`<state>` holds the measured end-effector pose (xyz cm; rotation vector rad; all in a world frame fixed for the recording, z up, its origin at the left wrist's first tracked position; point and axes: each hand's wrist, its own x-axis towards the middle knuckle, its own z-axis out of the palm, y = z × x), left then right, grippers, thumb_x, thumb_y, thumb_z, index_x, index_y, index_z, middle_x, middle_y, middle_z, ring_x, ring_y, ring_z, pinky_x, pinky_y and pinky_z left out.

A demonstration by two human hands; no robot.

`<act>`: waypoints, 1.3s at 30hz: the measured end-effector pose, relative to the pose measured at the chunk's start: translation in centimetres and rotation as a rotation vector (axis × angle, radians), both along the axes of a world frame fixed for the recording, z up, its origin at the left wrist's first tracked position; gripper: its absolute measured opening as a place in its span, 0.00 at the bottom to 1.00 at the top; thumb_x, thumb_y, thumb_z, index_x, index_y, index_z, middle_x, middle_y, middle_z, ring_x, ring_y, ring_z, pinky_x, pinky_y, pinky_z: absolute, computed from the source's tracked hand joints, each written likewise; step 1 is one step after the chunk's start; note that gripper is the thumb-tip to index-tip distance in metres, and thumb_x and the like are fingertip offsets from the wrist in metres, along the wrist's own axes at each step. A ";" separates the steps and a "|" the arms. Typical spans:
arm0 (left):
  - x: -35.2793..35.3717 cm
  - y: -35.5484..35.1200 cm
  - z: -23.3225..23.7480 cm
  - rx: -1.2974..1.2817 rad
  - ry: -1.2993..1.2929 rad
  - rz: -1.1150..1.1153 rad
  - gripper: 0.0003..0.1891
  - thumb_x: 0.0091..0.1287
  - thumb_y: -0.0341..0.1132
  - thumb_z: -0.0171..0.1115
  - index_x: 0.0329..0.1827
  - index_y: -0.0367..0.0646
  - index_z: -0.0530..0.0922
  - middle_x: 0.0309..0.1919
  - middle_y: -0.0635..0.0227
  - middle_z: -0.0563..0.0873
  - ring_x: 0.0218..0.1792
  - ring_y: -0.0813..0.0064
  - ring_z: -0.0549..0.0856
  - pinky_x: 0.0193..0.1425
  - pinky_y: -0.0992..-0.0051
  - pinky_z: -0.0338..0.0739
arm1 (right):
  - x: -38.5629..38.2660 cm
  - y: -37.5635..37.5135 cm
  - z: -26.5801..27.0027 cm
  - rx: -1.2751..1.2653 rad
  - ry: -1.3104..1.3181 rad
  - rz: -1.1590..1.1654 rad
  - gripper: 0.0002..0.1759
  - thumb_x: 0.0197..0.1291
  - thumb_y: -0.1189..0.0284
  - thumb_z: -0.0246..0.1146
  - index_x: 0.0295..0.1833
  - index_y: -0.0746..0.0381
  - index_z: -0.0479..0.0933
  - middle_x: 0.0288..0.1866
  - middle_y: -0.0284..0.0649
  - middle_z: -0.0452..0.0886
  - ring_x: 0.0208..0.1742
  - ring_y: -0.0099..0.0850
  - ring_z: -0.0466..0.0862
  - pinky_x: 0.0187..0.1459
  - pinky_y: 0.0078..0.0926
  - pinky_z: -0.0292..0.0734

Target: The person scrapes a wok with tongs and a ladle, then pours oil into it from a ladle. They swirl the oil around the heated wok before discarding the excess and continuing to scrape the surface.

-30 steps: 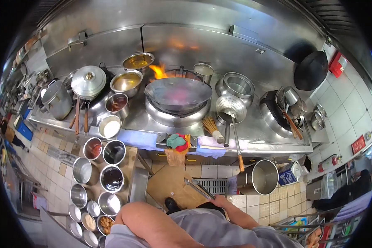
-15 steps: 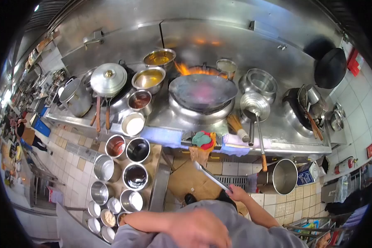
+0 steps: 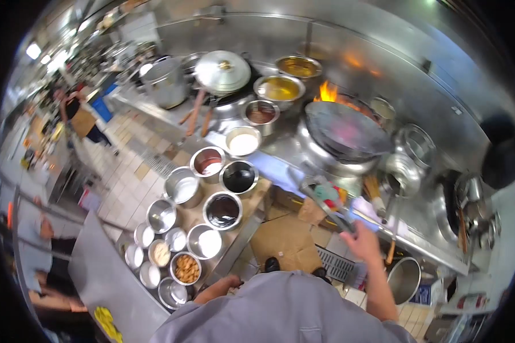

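A long metal utensil (image 3: 331, 211) is in my right hand (image 3: 361, 241), its far end over the front edge of the stove counter, close to a bundle of coloured cloths (image 3: 328, 196). Beyond it a dark wok (image 3: 347, 129) is tilted on a burner, with orange flames (image 3: 328, 91) at its back rim. Low in the view, beside my apron, is my left hand (image 3: 230, 282), small and partly shaded; its fingers are too unclear to read. Nearest to it are metal pots, one with brown chunks (image 3: 186, 268), another with dark liquid (image 3: 222, 211).
Bowls of yellow liquid (image 3: 279, 88) and a lidded pan (image 3: 222, 72) stand on the counter (image 3: 435, 240). A ladle, strainer and brush lie right of the wok. A large pot (image 3: 404, 280) is below. Other people (image 3: 81, 117) are at the left.
The view has turned left. My right hand has lifted the utensil toward the counter. My left hand has moved from in front of my body down to the side near the pots.
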<state>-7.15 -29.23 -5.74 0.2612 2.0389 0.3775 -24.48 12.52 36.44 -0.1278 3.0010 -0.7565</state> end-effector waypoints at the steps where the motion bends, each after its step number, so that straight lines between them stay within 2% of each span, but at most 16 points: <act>1: -0.2 -1.6 1.0 0.137 -0.012 -0.073 0.22 0.54 0.53 0.57 0.37 0.43 0.80 0.39 0.56 0.82 0.40 0.59 0.81 0.41 0.63 0.74 | -1.2 -0.8 3.1 0.049 0.037 0.004 0.32 0.47 0.51 0.64 0.49 0.64 0.69 0.28 0.46 0.78 0.30 0.44 0.79 0.33 0.39 0.73; 4: -1.9 -2.4 3.3 0.281 0.617 -0.205 0.12 0.50 0.34 0.58 0.38 0.43 0.75 0.35 0.54 0.80 0.38 0.57 0.79 0.38 0.59 0.75 | -5.0 0.2 4.9 0.100 0.264 -0.056 0.28 0.44 0.59 0.68 0.45 0.65 0.69 0.36 0.51 0.77 0.36 0.46 0.78 0.36 0.40 0.71; 5: -2.6 -1.8 1.6 0.164 0.598 -0.067 0.12 0.55 0.38 0.54 0.39 0.41 0.76 0.38 0.52 0.79 0.38 0.52 0.78 0.41 0.57 0.74 | -7.2 2.1 3.0 0.190 0.596 0.095 0.25 0.45 0.62 0.67 0.44 0.66 0.68 0.38 0.52 0.77 0.39 0.50 0.78 0.37 0.42 0.71; 6: -4.1 -0.6 1.5 0.122 0.336 0.459 0.16 0.60 0.43 0.48 0.38 0.39 0.76 0.39 0.50 0.79 0.40 0.51 0.78 0.46 0.58 0.73 | -6.4 -0.9 8.3 0.129 0.093 -0.102 0.25 0.47 0.64 0.65 0.47 0.66 0.67 0.40 0.54 0.77 0.42 0.53 0.76 0.40 0.43 0.70; 10: -7.3 2.7 12.6 0.232 0.253 0.826 0.23 0.59 0.50 0.45 0.35 0.39 0.80 0.36 0.49 0.81 0.38 0.51 0.80 0.44 0.59 0.73 | -10.4 2.1 7.1 0.255 0.253 0.026 0.26 0.49 0.64 0.64 0.50 0.65 0.65 0.39 0.55 0.77 0.42 0.56 0.75 0.42 0.45 0.70; 16: -6.7 4.4 10.2 0.301 0.277 0.726 0.19 0.58 0.47 0.47 0.41 0.45 0.80 0.39 0.53 0.81 0.41 0.54 0.80 0.45 0.62 0.74 | -11.5 -0.1 12.1 0.440 0.198 0.115 0.35 0.46 0.54 0.64 0.55 0.66 0.65 0.40 0.58 0.77 0.43 0.54 0.76 0.43 0.44 0.71; 18: -5.7 3.6 8.3 0.351 0.360 0.361 0.19 0.59 0.44 0.47 0.49 0.46 0.76 0.43 0.54 0.80 0.42 0.56 0.80 0.47 0.63 0.74 | -12.6 0.0 12.5 0.534 0.216 0.153 0.40 0.46 0.51 0.64 0.57 0.68 0.64 0.43 0.56 0.77 0.45 0.51 0.77 0.45 0.42 0.72; 19: -5.4 3.8 13.5 0.248 0.185 0.479 0.19 0.59 0.45 0.47 0.45 0.43 0.77 0.40 0.52 0.81 0.41 0.57 0.81 0.45 0.62 0.74 | -11.8 -1.7 14.6 0.636 0.158 0.109 0.40 0.44 0.50 0.65 0.57 0.67 0.65 0.43 0.55 0.77 0.44 0.49 0.77 0.44 0.41 0.73; 20: -4.1 2.2 4.4 0.214 0.432 0.214 0.18 0.58 0.44 0.48 0.38 0.41 0.79 0.35 0.54 0.83 0.36 0.58 0.82 0.42 0.63 0.75 | -12.4 -1.0 14.0 0.672 0.261 0.169 0.39 0.44 0.50 0.65 0.56 0.65 0.65 0.42 0.53 0.78 0.43 0.48 0.78 0.42 0.40 0.74; 22: -2.7 0.4 0.7 0.317 0.205 0.406 0.17 0.59 0.44 0.49 0.32 0.42 0.81 0.28 0.63 0.84 0.28 0.68 0.84 0.35 0.68 0.77 | -12.8 -1.5 15.3 0.740 0.140 0.091 0.31 0.42 0.52 0.66 0.45 0.64 0.69 0.38 0.47 0.79 0.41 0.42 0.80 0.40 0.38 0.75; 24: -1.7 1.6 8.4 0.186 0.160 0.756 0.17 0.60 0.45 0.50 0.34 0.41 0.81 0.27 0.64 0.84 0.27 0.74 0.83 0.34 0.71 0.76 | -13.4 -1.5 15.2 0.727 0.164 0.067 0.28 0.40 0.54 0.68 0.40 0.64 0.72 0.36 0.47 0.80 0.41 0.41 0.81 0.41 0.36 0.76; 28: -1.5 -0.3 6.6 0.226 0.067 0.715 0.15 0.59 0.44 0.52 0.34 0.42 0.81 0.27 0.64 0.84 0.26 0.75 0.82 0.33 0.73 0.76 | -14.6 -2.2 14.9 0.725 0.138 0.009 0.26 0.40 0.55 0.69 0.39 0.64 0.76 0.38 0.45 0.81 0.41 0.40 0.81 0.41 0.34 0.77; 31: -2.4 -1.3 3.4 0.372 0.447 0.245 0.14 0.59 0.42 0.53 0.37 0.41 0.80 0.27 0.65 0.83 0.26 0.77 0.82 0.32 0.75 0.75 | -15.5 -3.1 14.4 0.715 0.082 0.006 0.24 0.41 0.55 0.69 0.38 0.63 0.78 0.38 0.44 0.82 0.41 0.39 0.82 0.40 0.34 0.78; 33: -4.6 1.7 10.1 0.170 0.022 0.752 0.15 0.61 0.39 0.54 0.43 0.36 0.77 0.30 0.61 0.83 0.28 0.73 0.82 0.33 0.74 0.76 | -15.8 -3.8 14.1 0.683 0.113 0.032 0.23 0.41 0.55 0.69 0.38 0.62 0.80 0.37 0.43 0.82 0.40 0.38 0.83 0.38 0.33 0.78; 36: -6.0 2.7 8.3 0.407 -0.069 1.118 0.17 0.63 0.37 0.51 0.49 0.32 0.72 0.34 0.56 0.82 0.30 0.69 0.83 0.34 0.74 0.77 | -16.2 -4.9 13.9 0.666 0.130 0.030 0.23 0.41 0.55 0.69 0.39 0.61 0.80 0.38 0.42 0.82 0.40 0.37 0.83 0.39 0.33 0.78; 39: -7.1 3.2 8.1 0.504 -0.116 1.110 0.18 0.65 0.36 0.49 0.51 0.31 0.69 0.36 0.52 0.82 0.32 0.64 0.84 0.33 0.72 0.78 | -16.6 -5.7 13.8 0.665 0.058 0.063 0.29 0.43 0.52 0.67 0.46 0.63 0.74 0.40 0.42 0.81 0.43 0.38 0.81 0.41 0.34 0.77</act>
